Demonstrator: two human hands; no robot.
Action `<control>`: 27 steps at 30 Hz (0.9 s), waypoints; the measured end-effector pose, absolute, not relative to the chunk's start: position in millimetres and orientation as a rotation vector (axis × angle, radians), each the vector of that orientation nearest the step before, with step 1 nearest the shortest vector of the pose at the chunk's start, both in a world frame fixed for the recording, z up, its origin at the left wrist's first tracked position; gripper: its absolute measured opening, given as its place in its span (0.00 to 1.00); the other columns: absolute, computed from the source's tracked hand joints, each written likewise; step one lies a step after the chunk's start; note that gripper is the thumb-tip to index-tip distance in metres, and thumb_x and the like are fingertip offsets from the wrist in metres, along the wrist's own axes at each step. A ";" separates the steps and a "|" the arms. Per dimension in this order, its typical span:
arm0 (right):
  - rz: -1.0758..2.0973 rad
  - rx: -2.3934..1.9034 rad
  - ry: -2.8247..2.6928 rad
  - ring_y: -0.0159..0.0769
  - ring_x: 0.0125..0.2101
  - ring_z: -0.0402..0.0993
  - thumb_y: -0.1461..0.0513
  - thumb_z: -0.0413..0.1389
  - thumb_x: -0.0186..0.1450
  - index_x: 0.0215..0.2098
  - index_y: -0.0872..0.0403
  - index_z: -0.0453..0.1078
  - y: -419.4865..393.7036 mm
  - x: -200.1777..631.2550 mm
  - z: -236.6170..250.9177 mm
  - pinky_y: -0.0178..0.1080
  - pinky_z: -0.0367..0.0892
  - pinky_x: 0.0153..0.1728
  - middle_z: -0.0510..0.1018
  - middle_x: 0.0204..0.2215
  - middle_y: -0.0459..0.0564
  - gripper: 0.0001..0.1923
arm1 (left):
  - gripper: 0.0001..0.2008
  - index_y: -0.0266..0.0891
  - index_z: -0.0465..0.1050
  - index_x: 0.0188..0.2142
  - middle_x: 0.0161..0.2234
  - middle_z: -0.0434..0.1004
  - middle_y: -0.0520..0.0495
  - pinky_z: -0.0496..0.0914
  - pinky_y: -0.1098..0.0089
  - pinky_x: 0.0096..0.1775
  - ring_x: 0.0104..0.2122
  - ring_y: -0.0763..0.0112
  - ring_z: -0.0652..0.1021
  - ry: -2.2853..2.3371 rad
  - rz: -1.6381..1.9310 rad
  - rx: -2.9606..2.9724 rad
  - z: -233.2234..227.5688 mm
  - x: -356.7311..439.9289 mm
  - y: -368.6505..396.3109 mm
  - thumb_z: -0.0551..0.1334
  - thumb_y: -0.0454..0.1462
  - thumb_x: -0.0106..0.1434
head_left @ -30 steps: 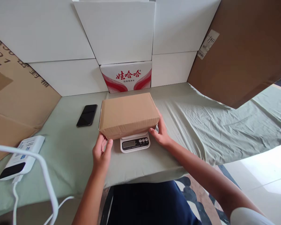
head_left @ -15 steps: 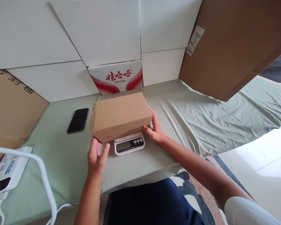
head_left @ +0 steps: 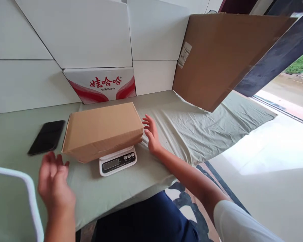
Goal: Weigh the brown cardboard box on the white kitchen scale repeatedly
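Box resting on the scale, both hands off it.

The brown cardboard box (head_left: 103, 130) sits closed on the small white kitchen scale (head_left: 118, 160), overhanging it on every side, so only the scale's front strip with display and buttons shows. The left hand (head_left: 55, 181) hovers low and near the box's left corner, fingers spread, holding nothing. The right hand (head_left: 151, 133) is just beside the box's right end, open and apart from it, also empty. So the placing looks done; the display is too small to read, and the reading appears to be what is left. A black phone (head_left: 46, 136) lies on the green cloth (head_left: 192, 127) to the left, and a red-and-white carton (head_left: 101, 84) stands behind.
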State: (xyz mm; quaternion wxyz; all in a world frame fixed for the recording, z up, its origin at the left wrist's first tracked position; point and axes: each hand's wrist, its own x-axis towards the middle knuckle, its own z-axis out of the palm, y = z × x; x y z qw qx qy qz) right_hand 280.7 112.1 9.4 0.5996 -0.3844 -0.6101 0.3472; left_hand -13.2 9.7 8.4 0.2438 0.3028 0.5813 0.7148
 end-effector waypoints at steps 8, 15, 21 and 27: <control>0.946 -0.882 -1.338 0.52 0.63 0.70 0.34 0.49 0.68 0.69 0.45 0.60 113.6 279.7 12.1 0.59 0.65 0.66 0.72 0.65 0.56 0.40 | 0.35 0.49 0.77 0.62 0.68 0.73 0.46 0.63 0.46 0.70 0.69 0.49 0.70 1.572 1.928 0.740 9.9 -9.7 9.4 0.68 0.41 0.52; 0.892 -0.854 -1.577 0.51 0.74 0.58 0.31 0.45 0.69 0.77 0.45 0.47 109.5 272.0 22.3 0.57 0.58 0.73 0.61 0.75 0.54 0.48 | 0.30 0.49 0.80 0.58 0.63 0.78 0.44 0.59 0.40 0.71 0.68 0.40 0.71 1.427 1.763 0.996 7.6 -0.5 4.9 0.71 0.50 0.55; 0.667 -0.844 -1.687 0.47 0.77 0.52 0.32 0.40 0.71 0.79 0.47 0.38 171.7 252.9 56.1 0.55 0.55 0.75 0.53 0.78 0.53 0.49 | 0.24 0.42 0.75 0.47 0.47 0.82 0.45 0.63 0.37 0.68 0.58 0.46 0.78 1.334 1.839 1.098 39.7 -20.5 101.3 0.71 0.51 0.56; 0.700 -0.849 -1.582 0.50 0.72 0.63 0.29 0.45 0.67 0.75 0.55 0.53 243.9 229.2 20.6 0.52 0.59 0.73 0.70 0.69 0.59 0.52 | 0.24 0.43 0.68 0.40 0.39 0.80 0.47 0.73 0.52 0.59 0.49 0.57 0.81 1.357 1.801 1.032 6.4 -26.1 183.4 0.69 0.55 0.53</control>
